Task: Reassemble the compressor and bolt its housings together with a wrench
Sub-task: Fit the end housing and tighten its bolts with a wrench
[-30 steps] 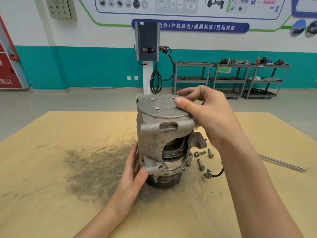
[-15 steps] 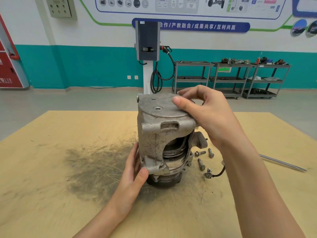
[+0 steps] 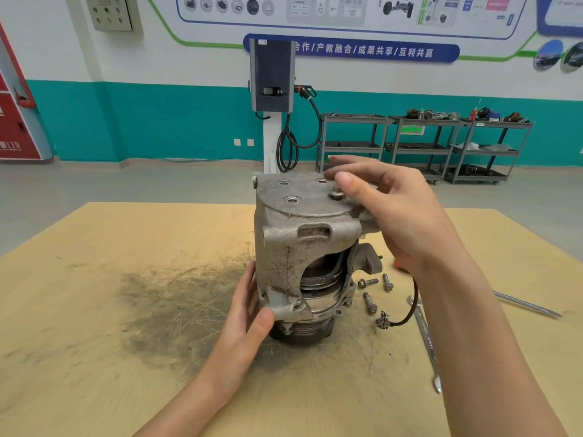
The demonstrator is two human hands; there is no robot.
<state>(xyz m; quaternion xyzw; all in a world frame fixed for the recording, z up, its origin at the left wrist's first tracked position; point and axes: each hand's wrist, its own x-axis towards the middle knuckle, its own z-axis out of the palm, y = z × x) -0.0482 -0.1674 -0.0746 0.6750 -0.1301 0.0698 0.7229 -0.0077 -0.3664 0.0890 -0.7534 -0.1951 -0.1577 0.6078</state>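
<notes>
Standing upright on the scuffed wooden table [image 3: 94,310], the compressor [image 3: 303,257] rests on its dark pulley end, with its grey upper housing on top and a gap in the casing showing the ribbed inner body. The left hand [image 3: 249,320] grips the housing's lower left edge, thumb curled across the front lug and fingers wrapped behind. The right hand [image 3: 394,209] hovers at the top right corner of the flat end plate, fingers loosely spread and bent; the thumb tip sits just beside a bolt [image 3: 337,194] seated in the plate, though whether it touches the bolt cannot be told. Three loose bolts [image 3: 370,302] lie on the table just right of the compressor, near a black wire with a connector [image 3: 382,323]. A wrench [image 3: 426,339] lies further right, and a thin metal rod [image 3: 527,305] beyond it.
</notes>
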